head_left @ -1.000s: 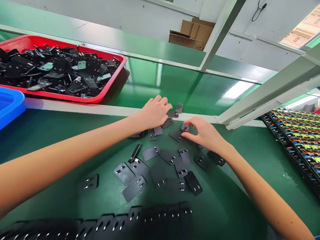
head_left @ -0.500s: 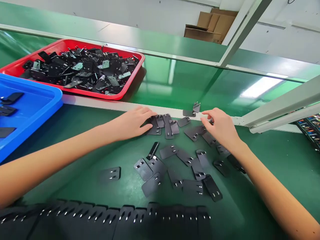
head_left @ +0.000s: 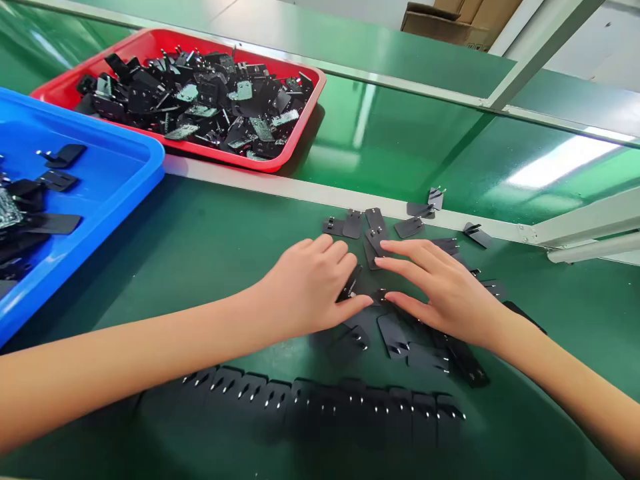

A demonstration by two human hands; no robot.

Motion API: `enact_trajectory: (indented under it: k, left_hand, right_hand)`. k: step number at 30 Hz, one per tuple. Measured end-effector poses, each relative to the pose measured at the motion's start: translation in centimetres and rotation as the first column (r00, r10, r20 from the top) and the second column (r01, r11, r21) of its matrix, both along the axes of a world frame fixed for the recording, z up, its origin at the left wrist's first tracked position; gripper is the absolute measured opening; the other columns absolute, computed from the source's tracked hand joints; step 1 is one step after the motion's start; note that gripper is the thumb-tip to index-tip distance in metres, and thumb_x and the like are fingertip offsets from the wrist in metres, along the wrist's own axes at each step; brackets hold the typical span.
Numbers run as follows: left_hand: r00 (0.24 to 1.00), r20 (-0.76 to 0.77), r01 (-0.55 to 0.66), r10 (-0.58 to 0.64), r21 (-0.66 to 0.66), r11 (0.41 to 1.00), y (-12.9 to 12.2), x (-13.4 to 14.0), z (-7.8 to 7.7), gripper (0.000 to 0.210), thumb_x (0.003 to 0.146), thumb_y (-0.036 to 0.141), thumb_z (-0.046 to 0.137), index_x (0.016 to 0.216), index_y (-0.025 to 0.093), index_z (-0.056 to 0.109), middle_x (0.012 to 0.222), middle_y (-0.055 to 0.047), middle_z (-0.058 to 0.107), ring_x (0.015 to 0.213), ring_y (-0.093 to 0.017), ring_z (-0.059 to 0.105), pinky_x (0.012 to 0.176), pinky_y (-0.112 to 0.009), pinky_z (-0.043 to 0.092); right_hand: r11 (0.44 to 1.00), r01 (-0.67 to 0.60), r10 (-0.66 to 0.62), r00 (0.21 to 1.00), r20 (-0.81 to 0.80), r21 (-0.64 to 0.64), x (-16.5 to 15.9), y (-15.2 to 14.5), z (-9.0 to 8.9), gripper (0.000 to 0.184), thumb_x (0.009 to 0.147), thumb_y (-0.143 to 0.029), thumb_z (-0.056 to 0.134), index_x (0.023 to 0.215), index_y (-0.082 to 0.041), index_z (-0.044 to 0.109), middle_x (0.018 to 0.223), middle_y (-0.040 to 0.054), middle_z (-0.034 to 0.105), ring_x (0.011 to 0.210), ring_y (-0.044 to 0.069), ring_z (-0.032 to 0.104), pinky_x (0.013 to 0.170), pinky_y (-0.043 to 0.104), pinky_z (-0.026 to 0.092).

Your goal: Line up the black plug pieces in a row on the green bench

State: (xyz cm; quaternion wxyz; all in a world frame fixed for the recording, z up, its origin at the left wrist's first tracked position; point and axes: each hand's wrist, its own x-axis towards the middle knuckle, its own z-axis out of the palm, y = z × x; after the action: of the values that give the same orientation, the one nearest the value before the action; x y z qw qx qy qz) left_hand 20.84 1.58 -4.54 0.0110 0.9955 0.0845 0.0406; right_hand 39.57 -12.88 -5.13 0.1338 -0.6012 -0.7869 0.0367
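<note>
Nearest, black plug plates are lying in a row on the worktop, long axes pointing away, pronged ends farthest. Beyond, the left hand is arching over a dark piece, hold uncertain; the right hand is keeping wide fingers over scattered plates.

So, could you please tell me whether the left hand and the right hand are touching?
Apart: the head view shows a narrow gap between the left hand and the right hand, even where their thumbs come closest.

White glare on the glossy green shelf, shadow beside the red tray, dim foreground.
</note>
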Motion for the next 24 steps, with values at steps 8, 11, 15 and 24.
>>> enact_trajectory:
  k: [8, 11, 15, 24]
  left_hand:
    - [0.998, -0.061, -0.014, 0.011, -0.055, 0.998, 1.4, -0.7, -0.6, 0.03, 0.089, 0.025, 0.043, 0.07, 0.014, 0.063, 0.09, -0.009, 0.057, 0.087, -0.023, 0.05, 0.073, -0.035, 0.044]
    - [0.991, -0.091, -0.109, 0.097, -0.139, 0.984, 3.7, -1.9, -0.8, 0.027, 0.088, 0.03, 0.048, 0.075, 0.014, 0.065, 0.094, -0.009, 0.057, 0.093, -0.024, 0.049, 0.081, -0.038, 0.045]
    - [0.975, 0.017, -0.22, 0.223, -0.103, 0.97, 5.3, -3.1, -0.8, 0.03, 0.087, 0.031, 0.047, 0.104, 0.011, 0.063, 0.103, -0.011, 0.055, 0.105, -0.028, 0.049, 0.089, -0.043, 0.045]
    - [0.975, 0.162, -0.124, 0.152, -0.174, 0.977, 1.6, -10.0, 4.1, 0.031, 0.093, 0.033, 0.04, 0.098, 0.017, 0.066, 0.093, -0.005, 0.055, 0.098, -0.024, 0.05, 0.09, -0.046, 0.044]
  right_hand:
    - [0.99, -0.008, 0.017, 0.998, 0.062, -0.139, -0.3, -3.6, 0.0, 0.031, 0.096, -0.021, 0.049, 0.126, -0.016, 0.054, 0.136, 0.0124, 0.051, 0.123, 0.028, 0.047, 0.101, 0.048, 0.044]
    - [0.997, 0.065, -0.064, 0.998, 0.023, -0.051, -0.2, -4.6, 0.4, 0.028, 0.095, -0.02, 0.051, 0.123, -0.016, 0.056, 0.129, 0.0128, 0.055, 0.116, 0.027, 0.052, 0.098, 0.046, 0.046]
    - [0.998, 0.053, -0.054, 0.998, 0.021, 0.03, -1.5, -4.0, 1.4, 0.025, 0.092, -0.017, 0.056, 0.118, -0.017, 0.058, 0.112, 0.01, 0.063, 0.1, 0.024, 0.058, 0.09, 0.042, 0.048]
    - [0.971, -0.102, 0.101, 0.995, -0.014, -0.216, -4.7, 0.7, 0.4, 0.027, 0.096, -0.021, 0.05, 0.122, -0.018, 0.055, 0.105, 0.0091, 0.056, 0.09, 0.022, 0.054, 0.076, 0.036, 0.05]
